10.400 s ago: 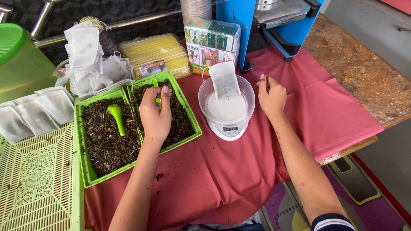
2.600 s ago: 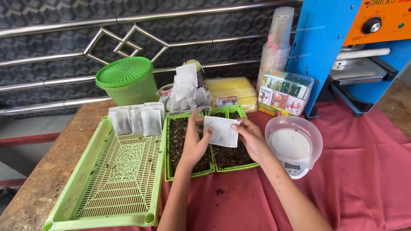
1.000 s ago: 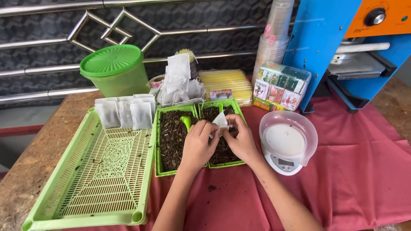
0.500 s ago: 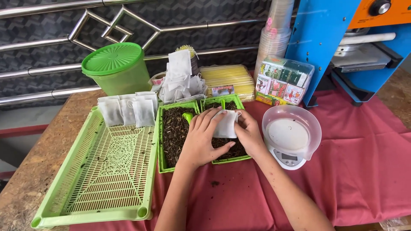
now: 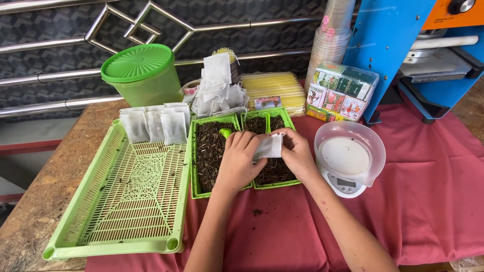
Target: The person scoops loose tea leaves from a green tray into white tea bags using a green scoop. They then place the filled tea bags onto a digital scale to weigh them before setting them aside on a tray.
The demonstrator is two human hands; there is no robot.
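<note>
1. Head view, the hands: the left hand (image 5: 241,162) and the right hand (image 5: 297,155) meet over a small green tray (image 5: 194,166) that is split into two compartments filled with dark loose tea leaves (image 5: 209,151). Both hands are closed on one small white filter bag (image 5: 268,147), the left pinching its left end and the right curled around its right end. The bag hangs just above the right compartment, near the divider.
2. Head view, around the hands: a green scoop (image 5: 225,133) stands in the leaves just beyond the left fingers. A few dark crumbs lie on the red cloth (image 5: 428,201) near the tray's front edge.
3. Head view, left side: a large green slotted tray (image 5: 126,211) lies against the small tray. At its far end a row of filled white bags (image 5: 156,125) leans upright. Behind that stands a green lidded tub (image 5: 141,73).
4. Head view, far middle: a loose heap of empty white bags (image 5: 218,90) sits behind the small tray, with a clear box of yellow packets (image 5: 275,88) to its right.
5. Head view, right side: a white kitchen scale with a clear bowl (image 5: 349,156) on top sits just right of the right hand. Beyond it are a clear bag of coloured packets (image 5: 340,90), a stack of plastic cups (image 5: 333,35) and a blue machine (image 5: 403,45).
</note>
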